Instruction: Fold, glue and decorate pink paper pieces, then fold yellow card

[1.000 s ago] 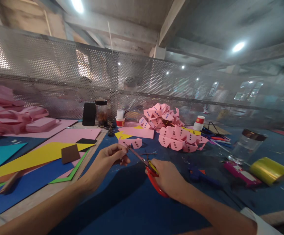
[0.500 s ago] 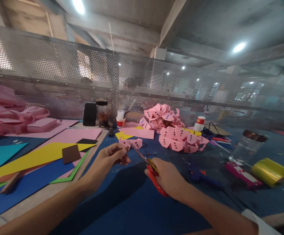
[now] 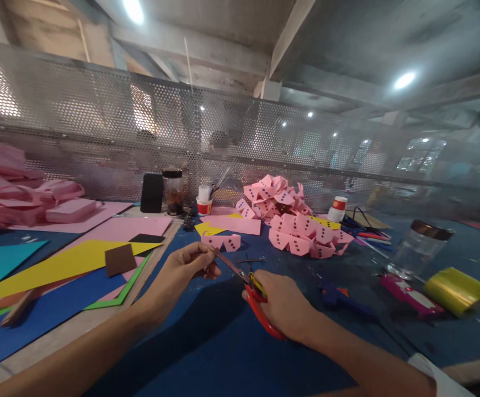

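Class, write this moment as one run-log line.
right hand: gripping red-handled scissors | left hand: pinched at blade tips, contents unclear | beyond: spotted pink paper piece

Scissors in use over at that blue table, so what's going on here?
A person's right hand holds red-and-yellow-handled scissors, with the blades pointing at the left hand. Whatever the left hand may pinch at the blade tips is too small to make out. Just beyond lies a pink paper strip with dark squares on the blue tabletop, and similar pink pieces are heaped behind it to the right.
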Demonstrator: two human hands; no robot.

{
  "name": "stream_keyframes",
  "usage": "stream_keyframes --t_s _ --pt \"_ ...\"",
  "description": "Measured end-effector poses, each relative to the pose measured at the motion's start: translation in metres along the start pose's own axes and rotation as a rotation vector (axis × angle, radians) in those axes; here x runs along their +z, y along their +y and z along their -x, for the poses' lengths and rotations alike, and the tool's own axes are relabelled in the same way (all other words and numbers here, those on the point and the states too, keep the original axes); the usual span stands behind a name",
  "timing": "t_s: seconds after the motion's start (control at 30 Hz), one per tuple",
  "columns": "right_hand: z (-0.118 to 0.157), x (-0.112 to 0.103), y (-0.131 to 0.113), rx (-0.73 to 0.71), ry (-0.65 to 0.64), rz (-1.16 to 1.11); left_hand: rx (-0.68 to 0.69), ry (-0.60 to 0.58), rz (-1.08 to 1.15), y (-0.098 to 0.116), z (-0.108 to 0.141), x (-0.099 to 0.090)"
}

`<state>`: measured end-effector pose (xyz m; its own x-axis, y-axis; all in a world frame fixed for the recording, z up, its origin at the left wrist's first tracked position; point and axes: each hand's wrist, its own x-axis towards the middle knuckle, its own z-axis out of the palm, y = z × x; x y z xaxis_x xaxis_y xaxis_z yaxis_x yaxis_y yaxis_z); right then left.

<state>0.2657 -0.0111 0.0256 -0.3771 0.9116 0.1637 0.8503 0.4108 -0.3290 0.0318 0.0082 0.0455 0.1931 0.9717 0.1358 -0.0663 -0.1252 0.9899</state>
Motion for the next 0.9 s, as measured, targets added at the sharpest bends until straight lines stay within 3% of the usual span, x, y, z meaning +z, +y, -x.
stream_keyframes --t_s 0.9 --pt "-0.0017 0.0021 0.0028 -0.01 0.075 0.074 -0.015 -0.014 -0.008 -0.0004 -0.0013 -0.0006"
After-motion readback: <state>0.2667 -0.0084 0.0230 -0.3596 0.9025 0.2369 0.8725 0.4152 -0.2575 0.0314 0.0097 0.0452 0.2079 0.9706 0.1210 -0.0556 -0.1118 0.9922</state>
